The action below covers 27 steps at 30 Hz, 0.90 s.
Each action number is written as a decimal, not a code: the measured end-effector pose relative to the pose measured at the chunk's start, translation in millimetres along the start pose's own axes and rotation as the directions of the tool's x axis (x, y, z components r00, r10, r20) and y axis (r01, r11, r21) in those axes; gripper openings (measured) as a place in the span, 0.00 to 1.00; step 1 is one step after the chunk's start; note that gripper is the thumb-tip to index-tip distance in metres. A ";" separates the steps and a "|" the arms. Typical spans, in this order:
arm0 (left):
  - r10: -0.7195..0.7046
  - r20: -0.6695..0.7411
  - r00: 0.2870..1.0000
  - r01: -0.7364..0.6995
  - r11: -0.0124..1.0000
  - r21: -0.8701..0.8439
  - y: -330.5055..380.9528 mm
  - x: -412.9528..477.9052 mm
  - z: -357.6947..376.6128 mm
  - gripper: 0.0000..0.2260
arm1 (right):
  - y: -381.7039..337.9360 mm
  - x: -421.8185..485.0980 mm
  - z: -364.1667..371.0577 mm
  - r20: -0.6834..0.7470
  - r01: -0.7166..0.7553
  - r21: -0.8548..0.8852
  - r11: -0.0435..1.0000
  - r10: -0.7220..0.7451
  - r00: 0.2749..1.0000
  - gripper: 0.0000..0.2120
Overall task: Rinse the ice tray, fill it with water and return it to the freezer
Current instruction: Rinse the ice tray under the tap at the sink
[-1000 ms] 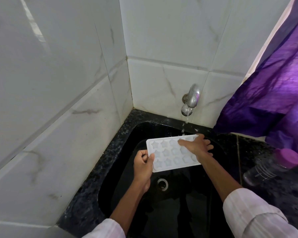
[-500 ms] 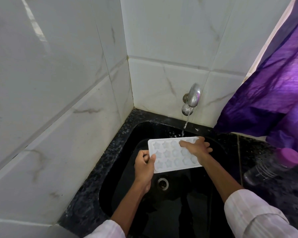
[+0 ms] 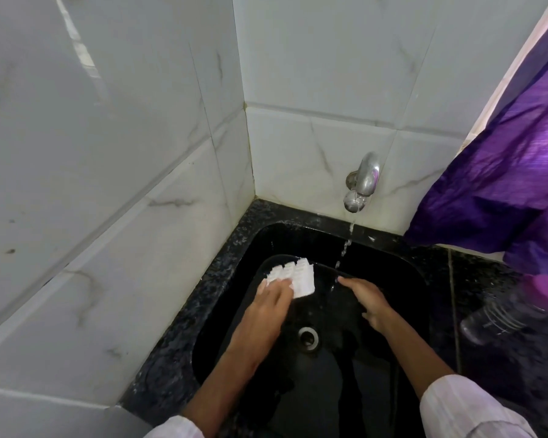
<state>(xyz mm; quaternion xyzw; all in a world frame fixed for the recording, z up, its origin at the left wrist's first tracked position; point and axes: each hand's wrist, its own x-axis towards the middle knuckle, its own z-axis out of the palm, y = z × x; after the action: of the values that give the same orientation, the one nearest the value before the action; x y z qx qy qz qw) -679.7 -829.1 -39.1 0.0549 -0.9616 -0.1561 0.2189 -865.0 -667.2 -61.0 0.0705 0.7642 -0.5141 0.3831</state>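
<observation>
While both white sleeves [image 3: 475,409] reach in from the near edge, the forearms stretch out over the black sink [image 3: 402,273], and the drain [image 3: 308,335] sits on the floor of the basin between them. Left hand [image 3: 271,300] now, over toward the corner side of the basin: it's holding the white ice tray [image 3: 301,276], fingers laid across its near end, with the tray turned up on edge so only its ribbed underside and a narrow slice of it show, well above the drain. Right hand [image 3: 366,297] is apart from the tray, holding nothing, fingers loosely extended and pointing toward the falling water [image 3: 345,248]. That thin stream drops just beyond its fingertips, not touching the tray. Off to the right on the speckled dark counter [image 3: 178,346] lies a clear bottle with a purple cap [image 3: 513,308], tipped on its side. Further back, the chrome tap [image 3: 363,181] juts from the marbled white tiles [image 3: 314,147], running. A purple curtain [image 3: 513,172] hangs at the far right, its hem reaching down to the counter.
</observation>
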 end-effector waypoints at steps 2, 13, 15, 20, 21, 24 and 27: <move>0.212 0.025 0.977 -0.213 0.963 0.163 -3.8 -10.4 7.3 0.15 | 1.5 -0.8 -1.3 -0.005 0.015 0.042 0.999 -0.014 1.000 0.14; -0.762 -0.070 0.643 0.584 0.548 -0.600 7.1 11.7 14.3 0.07 | -7.5 1.7 -7.3 -0.089 0.053 0.121 0.991 -0.043 0.995 0.20; -0.852 0.038 0.521 0.620 0.348 -0.703 12.0 23.6 17.1 0.06 | -11.7 0.6 -8.4 -0.106 0.070 0.153 0.986 -0.054 0.993 0.24; -0.885 0.236 0.401 0.511 0.002 -0.860 22.8 43.3 31.6 0.05 | -22.7 6.6 -13.9 -0.174 0.117 0.199 0.973 -0.082 0.981 0.37; -0.879 0.275 0.390 0.487 -0.056 -0.872 25.3 45.8 34.4 0.04 | -25.2 6.7 -14.6 -0.178 0.115 0.212 0.971 -0.078 0.981 0.39; -0.843 0.376 0.384 0.414 -0.206 -0.887 35.5 51.4 35.8 0.03 | -30.8 8.6 -14.4 -0.171 0.103 0.281 0.954 -0.056 0.984 0.45; -0.820 0.415 0.394 0.402 -0.252 -0.880 44.0 53.6 34.9 0.04 | -32.7 12.2 -10.5 -0.142 0.089 0.399 0.913 -0.034 0.989 0.43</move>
<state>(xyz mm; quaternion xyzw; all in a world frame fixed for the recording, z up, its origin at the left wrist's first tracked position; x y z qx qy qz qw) -744.7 -787.2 -33.1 0.4312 -0.4032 -0.7681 0.2481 -895.3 -676.9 -43.2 0.1576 0.6670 -0.6668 0.2926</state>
